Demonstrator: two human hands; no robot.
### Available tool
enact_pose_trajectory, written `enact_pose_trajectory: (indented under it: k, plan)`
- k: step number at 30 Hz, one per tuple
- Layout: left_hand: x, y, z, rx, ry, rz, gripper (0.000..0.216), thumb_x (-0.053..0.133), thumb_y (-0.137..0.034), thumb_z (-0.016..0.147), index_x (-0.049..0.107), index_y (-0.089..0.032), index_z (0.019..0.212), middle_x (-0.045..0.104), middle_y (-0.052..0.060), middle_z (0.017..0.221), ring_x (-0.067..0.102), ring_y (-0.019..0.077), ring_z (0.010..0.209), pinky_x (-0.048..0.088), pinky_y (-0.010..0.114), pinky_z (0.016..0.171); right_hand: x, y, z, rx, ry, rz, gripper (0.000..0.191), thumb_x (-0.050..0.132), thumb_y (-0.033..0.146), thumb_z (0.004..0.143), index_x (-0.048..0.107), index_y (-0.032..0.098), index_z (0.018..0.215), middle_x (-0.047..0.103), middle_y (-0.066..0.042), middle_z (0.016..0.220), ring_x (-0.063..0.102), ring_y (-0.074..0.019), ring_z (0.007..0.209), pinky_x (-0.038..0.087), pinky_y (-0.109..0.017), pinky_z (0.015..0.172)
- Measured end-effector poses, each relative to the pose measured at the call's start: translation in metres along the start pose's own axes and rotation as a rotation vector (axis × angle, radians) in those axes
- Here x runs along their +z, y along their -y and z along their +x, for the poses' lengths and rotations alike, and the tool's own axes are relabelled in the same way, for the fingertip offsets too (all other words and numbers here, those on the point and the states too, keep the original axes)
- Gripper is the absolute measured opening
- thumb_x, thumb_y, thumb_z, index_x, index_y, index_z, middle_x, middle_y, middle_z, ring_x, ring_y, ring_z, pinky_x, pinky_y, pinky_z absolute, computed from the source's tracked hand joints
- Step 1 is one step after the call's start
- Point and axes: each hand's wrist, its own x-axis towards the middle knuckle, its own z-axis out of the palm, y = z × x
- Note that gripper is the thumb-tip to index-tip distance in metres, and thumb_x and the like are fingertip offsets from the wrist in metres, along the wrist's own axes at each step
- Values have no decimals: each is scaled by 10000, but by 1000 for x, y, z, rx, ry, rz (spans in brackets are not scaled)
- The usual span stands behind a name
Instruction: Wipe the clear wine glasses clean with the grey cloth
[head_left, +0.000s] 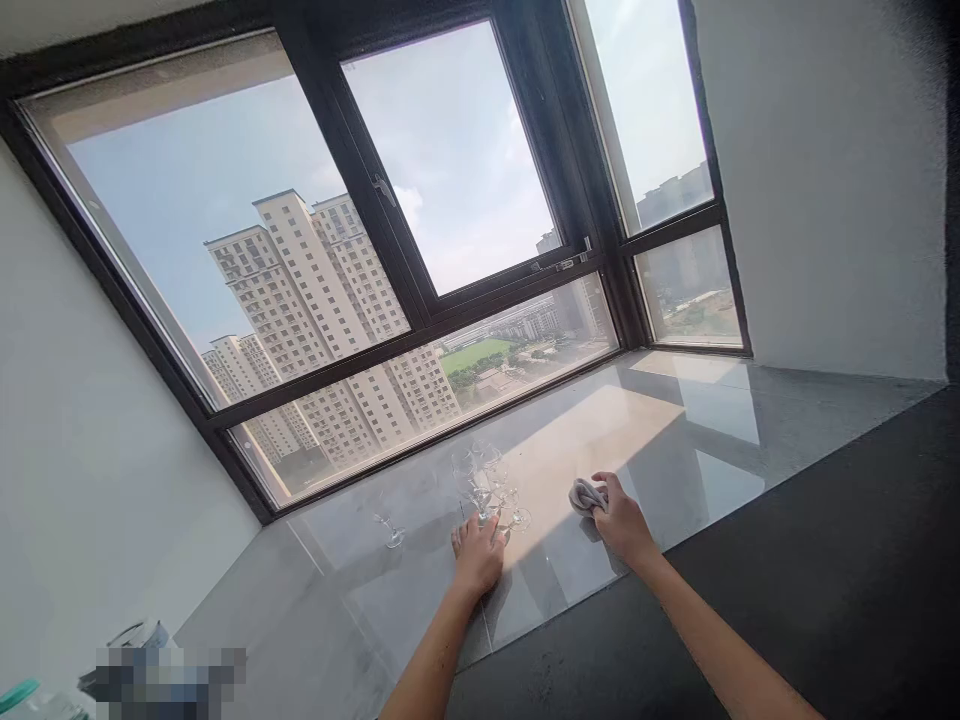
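Note:
Several clear stemmed glasses point(484, 480) stand close together on the glossy tiled sill. My left hand point(478, 555) is at their near side, its fingers curled at the foot of the closest glass; the clear glass makes the exact hold hard to see. One more stemmed glass point(391, 532) stands apart, to the left of the cluster. To the right, my right hand point(619, 520) grips a bunched grey cloth point(585, 496), held at or just over the tiles.
The grey tiled sill point(555, 580) ends at a near edge above a dark lower surface point(787, 560). A dark-framed window point(420, 325) runs along the back, with white walls point(825, 200) at both ends. A partly blurred group of items point(150, 645) is at lower left.

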Motion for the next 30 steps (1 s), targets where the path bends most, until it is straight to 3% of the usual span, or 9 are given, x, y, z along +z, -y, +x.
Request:
enact_pose_trajectory:
  k: [4, 8, 13, 17, 21, 26, 28, 30]
  plan:
    - [-10, 4, -6, 21, 42, 125, 511, 377, -446, 923, 476, -375, 1419, 395, 25, 1534, 291, 272, 1419, 50, 516, 1201, -2, 1, 0, 21, 1, 3, 422, 465, 206, 773, 458, 207, 1195, 669, -109, 1042, 665, -234, 899, 449, -269, 659]
    - [-16, 27, -26, 24, 38, 153, 537, 398, -474, 900, 465, -381, 1424, 399, 19, 1527, 313, 294, 1398, 75, 521, 1196, -4, 3, -1, 22, 12, 6, 427, 456, 205, 777, 450, 208, 1203, 669, -101, 1022, 665, -228, 880, 444, -265, 642]
    - [-30, 87, -50, -140, -24, 215, 530, 402, -466, 892, 502, -362, 1402, 430, 33, 1505, 349, 299, 1376, 106, 545, 1183, -4, 4, -2, 30, 15, 3, 423, 460, 222, 782, 457, 206, 1205, 670, -103, 1042, 667, -220, 834, 444, -271, 636]
    - [-49, 138, -53, -326, -35, 270, 543, 371, -480, 904, 499, -337, 1411, 417, 54, 1521, 348, 303, 1387, 119, 564, 1173, -2, 3, -1, 33, 11, 6, 407, 473, 231, 782, 465, 207, 1188, 678, -105, 1042, 667, -221, 825, 449, -273, 636]
    - [-60, 163, -48, -412, -20, 266, 522, 339, -475, 919, 512, -345, 1395, 412, 48, 1530, 341, 307, 1401, 115, 575, 1169, -2, 2, -1, 29, 13, -5, 399, 471, 226, 789, 457, 209, 1187, 678, -106, 1047, 666, -222, 833, 443, -267, 622]
    - [-56, 154, -58, -462, 15, 258, 595, 332, -488, 920, 396, -302, 1482, 313, 105, 1577, 252, 344, 1449, 105, 598, 1155, -3, 4, -1, 29, 20, -21, 404, 454, 219, 799, 443, 198, 1202, 672, -117, 1062, 661, -229, 860, 440, -269, 634]
    - [-49, 134, -66, -440, 4, 258, 614, 334, -483, 916, 385, -270, 1489, 327, 128, 1562, 255, 342, 1445, 113, 585, 1157, -3, 4, -1, 28, 23, -14, 413, 454, 221, 796, 446, 193, 1208, 672, -119, 1057, 661, -231, 862, 443, -273, 643]
    - [-40, 104, -73, -316, 3, 224, 577, 328, -462, 917, 434, -287, 1457, 371, 104, 1538, 282, 306, 1432, 103, 540, 1174, -3, 4, -1, 38, 27, 5, 428, 460, 226, 788, 452, 192, 1215, 669, -118, 1056, 663, -228, 840, 443, -273, 627]
